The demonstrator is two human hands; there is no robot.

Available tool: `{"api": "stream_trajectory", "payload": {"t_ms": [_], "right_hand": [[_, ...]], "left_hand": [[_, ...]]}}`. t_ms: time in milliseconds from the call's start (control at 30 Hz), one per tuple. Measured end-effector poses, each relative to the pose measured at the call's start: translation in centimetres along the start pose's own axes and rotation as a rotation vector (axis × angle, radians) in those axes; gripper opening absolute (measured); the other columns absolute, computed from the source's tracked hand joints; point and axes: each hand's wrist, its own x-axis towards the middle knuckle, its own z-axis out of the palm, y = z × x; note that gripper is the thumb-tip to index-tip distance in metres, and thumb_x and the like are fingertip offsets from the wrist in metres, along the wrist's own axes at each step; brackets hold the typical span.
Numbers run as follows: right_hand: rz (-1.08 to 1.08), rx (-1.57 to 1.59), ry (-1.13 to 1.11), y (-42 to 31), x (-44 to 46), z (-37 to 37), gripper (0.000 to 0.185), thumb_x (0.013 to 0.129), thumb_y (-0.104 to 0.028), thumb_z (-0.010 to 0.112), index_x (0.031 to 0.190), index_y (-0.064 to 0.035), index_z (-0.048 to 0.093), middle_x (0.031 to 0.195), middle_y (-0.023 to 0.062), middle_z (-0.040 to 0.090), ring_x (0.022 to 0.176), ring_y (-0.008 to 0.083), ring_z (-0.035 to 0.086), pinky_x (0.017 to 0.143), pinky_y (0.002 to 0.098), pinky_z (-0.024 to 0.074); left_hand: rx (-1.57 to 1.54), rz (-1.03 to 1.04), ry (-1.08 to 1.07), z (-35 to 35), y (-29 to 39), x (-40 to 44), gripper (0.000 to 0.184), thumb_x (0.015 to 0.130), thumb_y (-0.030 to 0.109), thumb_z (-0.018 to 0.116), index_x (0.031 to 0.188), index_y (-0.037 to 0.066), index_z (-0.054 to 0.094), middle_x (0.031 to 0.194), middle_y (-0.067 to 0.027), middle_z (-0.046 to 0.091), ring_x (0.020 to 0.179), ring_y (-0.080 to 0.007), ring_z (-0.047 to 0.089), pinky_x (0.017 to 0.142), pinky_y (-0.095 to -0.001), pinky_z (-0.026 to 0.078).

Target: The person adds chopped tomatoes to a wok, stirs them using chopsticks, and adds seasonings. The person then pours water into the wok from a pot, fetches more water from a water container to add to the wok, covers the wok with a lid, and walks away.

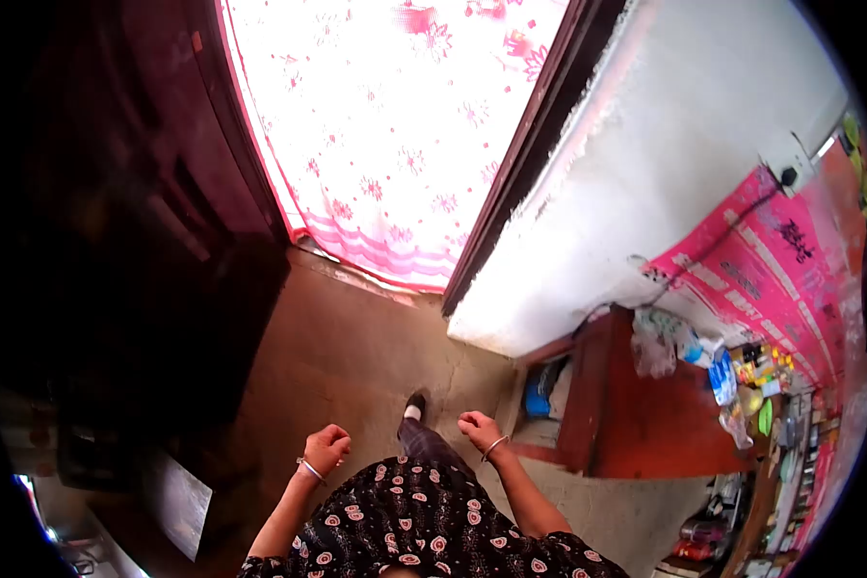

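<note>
My left hand (327, 450) is held in front of my body with its fingers curled in, and nothing shows in it. A bracelet (311, 470) circles that wrist. To the right, my right hand (479, 431) is also loosely closed, with no object visible in it and a bracelet (494, 447) on the wrist. Neither hand touches anything. Nearest to the right hand is a reddish-brown wooden cabinet (636, 424). Between the hands, one dark shoe (415, 403) shows on the floor below.
Ahead, a white curtain with pink flowers (385, 144) hangs in a bright doorway. Plastic bags (657, 342) and small packages lie on the cabinet. Shelves of goods (800, 453) stand at the right. Dark furniture (154, 337) fills the left. Brown floor (347, 337) leads to the doorway.
</note>
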Motion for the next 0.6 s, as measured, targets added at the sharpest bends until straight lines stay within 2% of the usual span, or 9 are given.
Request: {"api": "stream_trajectory", "payload": {"t_ms": [67,233,300,367,433,500,567,600], "right_hand": [[-0.011,0.025,0.002,-3.0,4.6,-1.1,0.034,0.077,-0.021,0.067,0.102,-0.0009,0.06,0.092,0.0062,0.063,0.086,0.0125,0.057,0.079,0.027,0.0462],[-0.247,0.313,-0.084,-9.8,16.1,-3.3,0.041,0.08,-0.014,0.066,0.116,-0.0004,0.05,0.107,0.0084,0.06,0.098,0.0141,0.056,0.086,0.0276,0.0443],[-0.36,0.22,-0.075,-15.2,19.8,-4.8,0.051,0.08,-0.013,0.066,0.124,-0.0008,0.044,0.117,0.011,0.055,0.106,0.0167,0.053,0.089,0.0298,0.0438],[-0.455,0.208,-0.074,-20.7,23.8,-6.1,0.066,0.08,-0.02,0.067,0.131,0.004,0.033,0.13,0.0214,0.043,0.12,0.0255,0.044,0.096,0.0333,0.0386],[-0.476,0.498,-0.093,-26.5,27.3,-6.8,0.076,0.078,-0.024,0.07,0.133,0.0068,0.028,0.134,0.0231,0.037,0.12,0.0286,0.043,0.098,0.0349,0.0362],[-0.652,0.112,0.213,-30.4,32.9,-8.4,0.087,0.073,-0.028,0.073,0.134,0.0081,0.023,0.136,0.0238,0.033,0.12,0.0295,0.042,0.1,0.0353,0.0337],[-0.772,0.027,0.457,-34.6,37.9,-10.2,0.094,0.07,-0.031,0.075,0.136,0.0074,0.02,0.138,0.0235,0.03,0.124,0.0297,0.037,0.103,0.0348,0.0298],[-0.757,0.149,0.422,-36.7,40.3,-10.6,0.095,0.071,-0.031,0.075,0.136,0.007,0.018,0.138,0.0238,0.03,0.126,0.03,0.034,0.104,0.0348,0.0275]], "left_hand": [[-0.006,0.005,0.016,0.3,2.3,3.1,0.008,0.082,0.01,0.059,0.083,0.002,0.058,0.064,-0.0038,0.059,0.048,-0.0067,0.05,0.043,-0.0215,0.041],[0.026,0.057,0.004,0.8,6.4,9.7,0.006,0.083,0.007,0.057,0.085,0.002,0.057,0.064,-0.0045,0.059,0.051,-0.0087,0.053,0.046,-0.022,0.044],[-0.035,0.049,0.018,1.4,9.1,11.6,0.005,0.083,0.006,0.057,0.083,0.001,0.058,0.064,-0.0038,0.059,0.051,-0.0075,0.053,0.046,-0.0221,0.044],[0.016,0.041,0.014,1.7,12.0,13.6,0.005,0.083,0.005,0.057,0.083,0.001,0.058,0.064,-0.0038,0.059,0.051,-0.0075,0.052,0.046,-0.0223,0.043],[0.074,0.073,0.02,1.7,14.5,15.5,0.005,0.082,0.005,0.057,0.083,0.0,0.057,0.064,-0.0036,0.059,0.051,-0.0073,0.051,0.046,-0.0224,0.042],[0.14,0.148,0.029,0.9,17.1,18.0,0.004,0.082,0.004,0.057,0.083,0.0,0.057,0.064,-0.0034,0.059,0.051,-0.007,0.051,0.046,-0.0224,0.042],[0.046,0.165,0.05,-0.4,19.4,21.2,0.004,0.082,0.004,0.057,0.083,0.0,0.057,0.064,-0.003,0.059,0.053,-0.0072,0.051,0.048,-0.0224,0.042],[-0.004,0.178,0.058,-1.1,20.5,23.1,0.004,0.082,0.004,0.057,0.083,0.0,0.057,0.064,-0.0029,0.059,0.053,-0.0073,0.052,0.048,-0.0224,0.042]]}}
